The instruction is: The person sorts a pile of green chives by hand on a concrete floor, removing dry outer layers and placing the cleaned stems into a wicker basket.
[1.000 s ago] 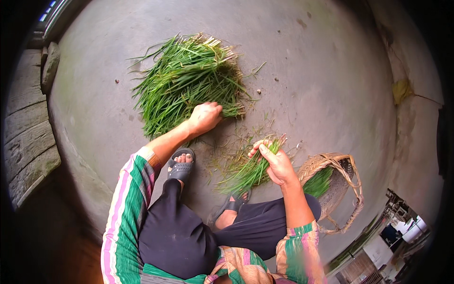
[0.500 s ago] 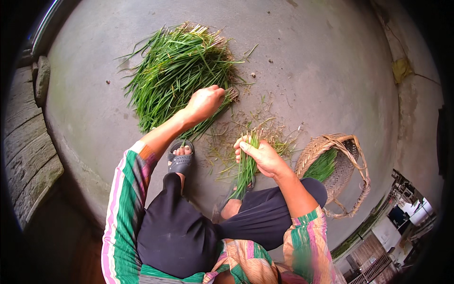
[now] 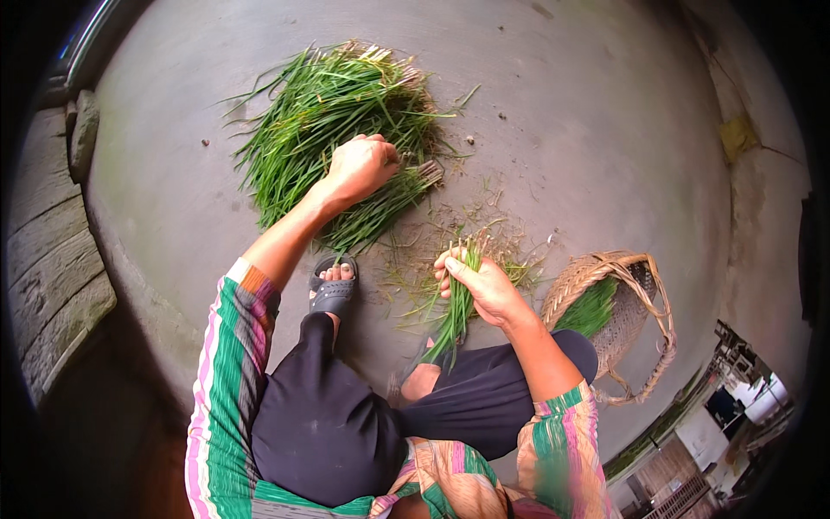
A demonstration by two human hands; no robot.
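A large heap of long, thin chives (image 3: pixel 303 130) lies on the floor ahead of me, leaves to the left and pale stem ends to the right. Over the heap's near right side is my left hand (image 3: pixel 363 164), its fingers curled closed; what they pinch, if anything, is hidden. A smaller bundle of chives (image 3: pixel 372 212) lies just below that hand. My right hand (image 3: pixel 480 285) grips a slim bunch of chives (image 3: pixel 456 316) upright, cut ends up and leaves hanging toward my foot, thumb across the stems.
Loose trimmings (image 3: pixel 415 281) litter the concrete floor (image 3: pixel 588 138) around the right hand. A woven basket (image 3: pixel 618 333) with a looped handle lies tilted by my right knee, greens (image 3: pixel 588 307) inside. My sandalled foot (image 3: pixel 333 285) is close to the heap. Stone slabs (image 3: pixel 52 251) edge the left.
My left hand has shifted slightly left and away from me, off the stem ends of the small bundle. The right hand still holds its bunch, nearly unmoved.
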